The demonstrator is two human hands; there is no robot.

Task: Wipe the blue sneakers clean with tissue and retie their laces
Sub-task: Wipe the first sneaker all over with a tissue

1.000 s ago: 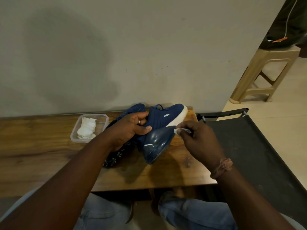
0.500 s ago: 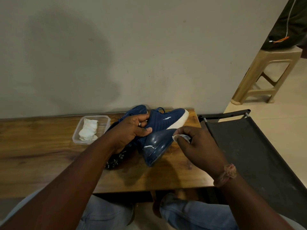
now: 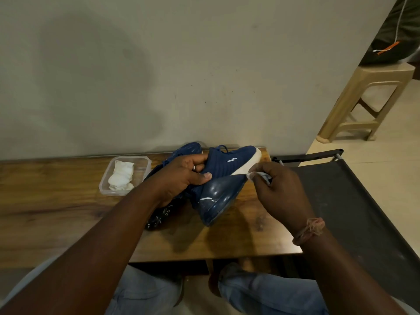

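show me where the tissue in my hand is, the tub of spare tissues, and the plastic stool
tissue (image 3: pixel 254 175), head view, white corner at the fingertips.
tub (image 3: pixel 148 160), head view, right rim.
stool (image 3: pixel 384 73), head view, seat's front edge.

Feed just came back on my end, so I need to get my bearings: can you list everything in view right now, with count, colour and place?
held sneaker: 1, blue with white midsole and glossy blue heel, tilted above the table
second sneaker: 1, blue, on the table behind the left hand, mostly hidden
tissue piece: 1, white, against the held sneaker's sole edge
container: 1, clear plastic, on the table left of the sneakers
tissue wad: white, inside the container; count unclear
table: 1, brown wood, against the wall
cot: 1, black fabric, right of the table
stool: 1, beige plastic, far right
left hand: grips the held sneaker
right hand: pinches the tissue piece
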